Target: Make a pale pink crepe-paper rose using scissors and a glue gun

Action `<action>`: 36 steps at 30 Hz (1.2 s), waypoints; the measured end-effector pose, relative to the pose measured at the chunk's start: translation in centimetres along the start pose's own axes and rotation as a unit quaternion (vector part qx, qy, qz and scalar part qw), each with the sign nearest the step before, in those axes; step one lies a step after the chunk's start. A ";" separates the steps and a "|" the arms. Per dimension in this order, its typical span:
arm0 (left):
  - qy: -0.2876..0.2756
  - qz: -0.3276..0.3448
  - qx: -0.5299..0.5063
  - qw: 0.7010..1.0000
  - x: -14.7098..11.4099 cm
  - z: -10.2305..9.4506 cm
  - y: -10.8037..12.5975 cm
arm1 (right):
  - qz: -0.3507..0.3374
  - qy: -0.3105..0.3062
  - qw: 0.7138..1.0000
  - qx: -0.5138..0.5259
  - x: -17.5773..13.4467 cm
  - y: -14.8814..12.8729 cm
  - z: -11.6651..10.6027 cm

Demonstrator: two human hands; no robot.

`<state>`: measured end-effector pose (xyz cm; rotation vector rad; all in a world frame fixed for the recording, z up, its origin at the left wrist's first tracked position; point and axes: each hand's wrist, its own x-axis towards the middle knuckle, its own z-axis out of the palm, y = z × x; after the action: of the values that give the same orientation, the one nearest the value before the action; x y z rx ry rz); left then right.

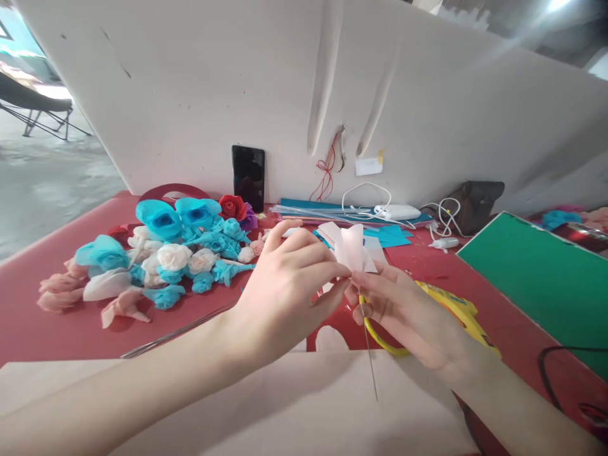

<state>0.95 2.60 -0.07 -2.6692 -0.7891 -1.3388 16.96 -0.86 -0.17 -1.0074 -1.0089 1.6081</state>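
Note:
A pale paper flower point(354, 248) on a thin wire stem point(370, 361) is between my two hands. My left hand point(297, 278) is closed, its thumb and index finger pinching at the flower's base. My right hand point(403, 304) grips the same base from the other side, fingers curled around the top of the wire, which hangs down below. A yellow loop like a scissor handle point(386, 344) shows under my right hand; whether that hand holds it, I cannot tell. Below the hands lies a loose white paper petal point(331, 339).
Blue, white, pink and red paper flowers point(175, 256) are heaped at left, near thin wires point(178, 332). A phone point(248, 177) leans on the white panel. A yellow glue gun point(458, 310) lies behind my right arm. A green board point(546, 285) is at right, a white charger point(396, 212) at back.

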 end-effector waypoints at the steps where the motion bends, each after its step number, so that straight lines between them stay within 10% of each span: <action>1: 0.002 0.001 0.003 1.000 0.0 0.0 0.0 | -0.002 0.002 1.000 -0.002 0.0 0.0 0.0; 16: -0.020 0.006 0.003 1.000 -0.1 0.1 -0.2 | -0.004 0.008 1.000 -0.025 0.4 0.4 -0.1; 28: -0.226 -0.019 0.086 0.970 -0.4 0.7 -1.8 | -0.032 0.017 0.999 -0.011 0.8 -0.7 -1.1; 36: -0.222 -0.082 0.005 0.972 -1.2 2.0 -3.9 | -0.053 -0.011 0.998 -0.033 0.4 -1.1 -1.1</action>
<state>0.02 6.01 -2.91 -2.9920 -1.0715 -0.7543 18.18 -0.06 0.46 -0.9649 -1.1196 1.5103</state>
